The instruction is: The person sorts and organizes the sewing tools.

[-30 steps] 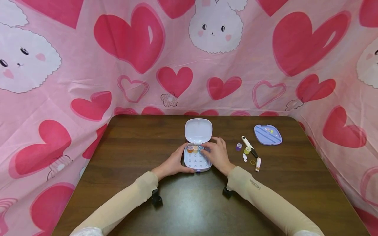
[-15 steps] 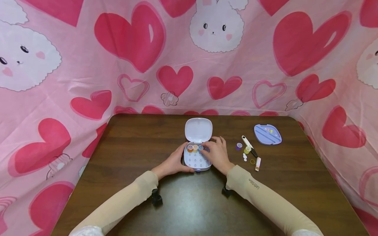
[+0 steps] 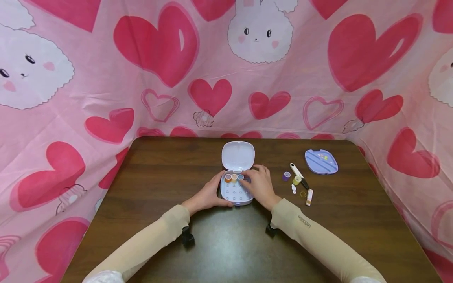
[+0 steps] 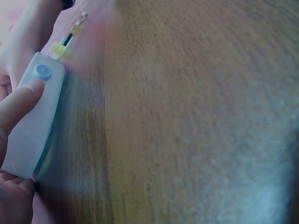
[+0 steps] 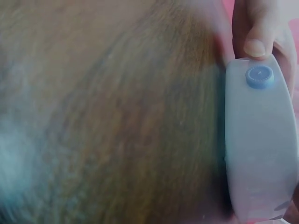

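A small white-lilac case point(image 3: 238, 198) stands on the table with its lid point(image 3: 238, 156) raised. My left hand point(image 3: 208, 193) grips its left side; in the left wrist view the thumb point(image 4: 25, 100) lies on the front wall by the round blue button point(image 4: 42, 71). Along the back of the peg-studded inside sit an orange cup point(image 3: 228, 179), a pale peach cup point(image 3: 234, 178) and a blue cup point(image 3: 240, 177). My right hand point(image 3: 261, 184) reaches over the right side, thumb and finger pinching the blue cup. Most of its fingertips are hidden.
Right of the case lie a purple cup point(image 3: 286, 176), a yellow cup point(image 3: 296, 180), a white-and-black handled tool point(image 3: 295, 169), white pieces point(image 3: 293, 188), a yellow ring point(image 3: 302, 194) and a small white-brown stick point(image 3: 309, 197). A lilac tray point(image 3: 320, 167) with small bits lies farther back.
Almost nothing differs: both hands stay on the case and cup, with only a slight shift of the right fingers at the blue cup.
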`<state>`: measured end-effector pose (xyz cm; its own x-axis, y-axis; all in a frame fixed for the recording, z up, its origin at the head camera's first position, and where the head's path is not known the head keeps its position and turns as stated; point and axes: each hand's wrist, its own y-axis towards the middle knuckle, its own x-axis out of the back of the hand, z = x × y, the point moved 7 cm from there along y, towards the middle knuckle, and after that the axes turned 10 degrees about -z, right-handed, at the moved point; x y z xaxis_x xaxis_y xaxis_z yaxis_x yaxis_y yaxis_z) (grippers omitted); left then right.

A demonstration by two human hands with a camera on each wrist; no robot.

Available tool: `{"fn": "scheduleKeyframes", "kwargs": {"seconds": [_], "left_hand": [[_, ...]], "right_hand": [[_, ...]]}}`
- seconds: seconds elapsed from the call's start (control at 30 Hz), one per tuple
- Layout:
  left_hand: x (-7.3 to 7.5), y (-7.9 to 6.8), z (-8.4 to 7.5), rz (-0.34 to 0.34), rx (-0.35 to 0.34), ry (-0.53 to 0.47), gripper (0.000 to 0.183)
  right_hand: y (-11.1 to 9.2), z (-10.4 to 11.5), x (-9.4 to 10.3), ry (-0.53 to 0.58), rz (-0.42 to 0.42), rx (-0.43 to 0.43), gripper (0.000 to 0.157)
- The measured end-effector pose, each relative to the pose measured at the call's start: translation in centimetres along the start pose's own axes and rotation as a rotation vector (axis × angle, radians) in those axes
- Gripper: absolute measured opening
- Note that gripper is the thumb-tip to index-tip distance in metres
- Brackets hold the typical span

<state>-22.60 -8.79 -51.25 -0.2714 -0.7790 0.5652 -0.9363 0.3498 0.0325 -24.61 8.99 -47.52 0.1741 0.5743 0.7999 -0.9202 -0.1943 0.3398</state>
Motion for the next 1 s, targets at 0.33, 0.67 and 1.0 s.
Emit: {"fn": "scheduleKeyframes", "kwargs": {"seconds": [0.33, 0.67, 1.0], "left_hand": [[0.1, -0.1, -0.3, 0.007, 0.003, -0.003, 0.122], [0.2, -0.2, -0.6, -0.01, -0.016, 0.006, 0.122], [0.3, -0.3, -0.7, -0.012, 0.009, 0.001, 0.123]], "right_hand": [[-0.1, 0.1, 0.4, 0.007, 0.006, -0.013, 0.028], [-0.8, -0.2, 1.9, 0.035, -0.075, 0.057, 0.026], [-1.9, -1.8, 4.0, 0.112, -0.147, 0.098, 0.023]]}}
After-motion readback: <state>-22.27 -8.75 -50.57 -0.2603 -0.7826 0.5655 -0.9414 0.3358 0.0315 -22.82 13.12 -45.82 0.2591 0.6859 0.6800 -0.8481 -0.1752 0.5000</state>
